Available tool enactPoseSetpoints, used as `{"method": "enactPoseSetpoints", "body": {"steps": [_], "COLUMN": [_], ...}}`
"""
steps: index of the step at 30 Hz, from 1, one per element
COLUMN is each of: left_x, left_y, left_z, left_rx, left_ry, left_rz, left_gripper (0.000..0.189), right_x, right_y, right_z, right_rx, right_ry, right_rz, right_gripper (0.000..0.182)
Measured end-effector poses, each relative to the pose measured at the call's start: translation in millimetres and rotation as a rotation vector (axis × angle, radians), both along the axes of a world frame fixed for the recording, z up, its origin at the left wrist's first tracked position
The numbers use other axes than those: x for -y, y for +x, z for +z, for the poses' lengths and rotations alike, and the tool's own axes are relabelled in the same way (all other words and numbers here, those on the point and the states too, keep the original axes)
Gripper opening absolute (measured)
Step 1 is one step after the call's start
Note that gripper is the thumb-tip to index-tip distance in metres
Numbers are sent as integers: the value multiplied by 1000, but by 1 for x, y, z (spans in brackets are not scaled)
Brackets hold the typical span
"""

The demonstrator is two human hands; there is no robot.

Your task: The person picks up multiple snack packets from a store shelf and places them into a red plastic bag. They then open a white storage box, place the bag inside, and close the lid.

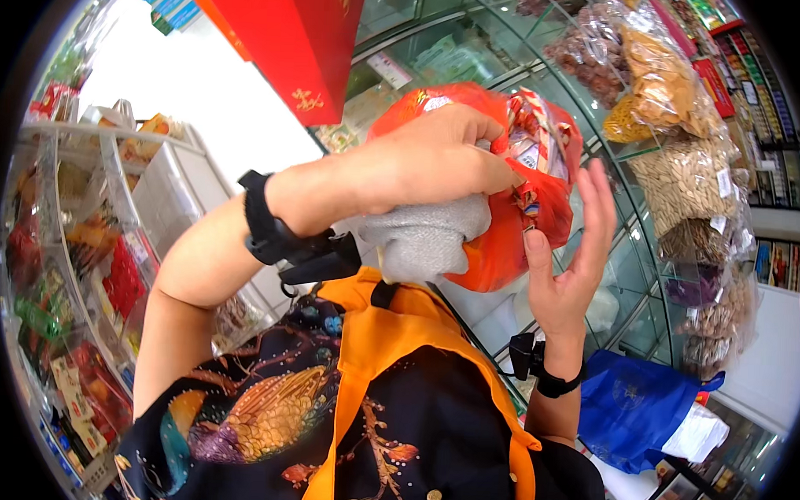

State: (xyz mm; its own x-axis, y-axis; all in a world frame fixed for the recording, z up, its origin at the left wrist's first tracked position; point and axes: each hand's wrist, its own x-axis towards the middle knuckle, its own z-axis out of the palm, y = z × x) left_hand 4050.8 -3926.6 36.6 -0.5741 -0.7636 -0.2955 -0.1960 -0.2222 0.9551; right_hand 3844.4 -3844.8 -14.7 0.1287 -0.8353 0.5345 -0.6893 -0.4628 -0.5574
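Observation:
My left hand [443, 152] reaches across from the left, its fingers closed on the upper part of a red plastic bag [489, 263]. Inside the bag are packaged goods [533, 132] in red-and-white wrapping, one bearing a printed label. Below my left hand sits a bunched grey knitted cloth [433, 234]; whether the hand also grips it is hidden. At the bag's right side my right hand [571, 269] is raised with fingers apart. Its thumb tip lies at the bag's edge, and contact there cannot be made out. Both wrists wear black bands with small devices.
Glass display cases [617, 271] lie beyond the bag. Bags of dried goods [683, 184] line the right. A blue bag [632, 410] is at lower right. A large red box [288, 41] juts in above, and clear bins [63, 238] of packaged food stand left.

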Motion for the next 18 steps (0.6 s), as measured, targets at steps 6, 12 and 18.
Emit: {"method": "enactPoseSetpoints", "body": {"steps": [6, 12, 18], "left_x": [-29, -87, -154], "left_y": [36, 88, 143], "left_z": [14, 43, 25], "left_rx": [-30, -128, -257], "left_ry": [3, -62, -147], "left_rz": [143, 510, 966], "left_gripper": [18, 15, 30], "right_x": [-1, -7, -8], "right_y": [-12, 40, 111], "right_z": [-25, -17, -37], "right_rx": [10, 458, 257], "right_ry": [307, 790, 951], "right_rz": [-81, 362, 689], "right_gripper": [107, 129, 102]}}
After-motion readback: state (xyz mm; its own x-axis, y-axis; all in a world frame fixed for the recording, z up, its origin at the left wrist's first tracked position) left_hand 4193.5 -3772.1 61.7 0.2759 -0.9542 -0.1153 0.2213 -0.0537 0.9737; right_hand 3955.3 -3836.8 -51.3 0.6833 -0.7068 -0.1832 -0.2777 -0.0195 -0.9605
